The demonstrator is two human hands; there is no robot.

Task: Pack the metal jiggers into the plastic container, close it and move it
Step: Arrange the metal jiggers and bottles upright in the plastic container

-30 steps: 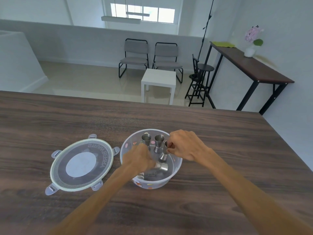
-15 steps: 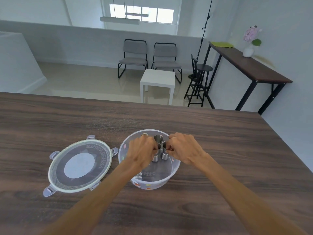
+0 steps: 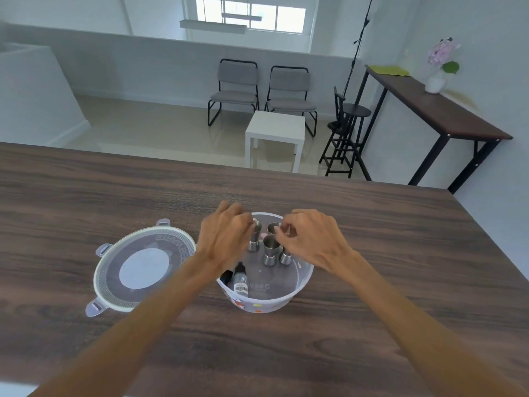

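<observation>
Head view: metal jiggers [image 3: 269, 250] stand upright inside the plastic container [image 3: 297, 293] on the table [image 3: 372, 239]. Left hand [image 3: 226, 239] fingers pinch one jigger; right hand [image 3: 309, 239] fingers curl over another, grip unclear. Lid [image 3: 137, 270] lies left of them.

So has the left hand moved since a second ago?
Yes. The left hand has gone from the container's near-left side to its far-left rim, away from the person, uncovering a small bottle inside; the lid beside it lies where it was.

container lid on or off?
Off. The lid lies flat on the table left of the open container, jiggers visible inside.
</observation>
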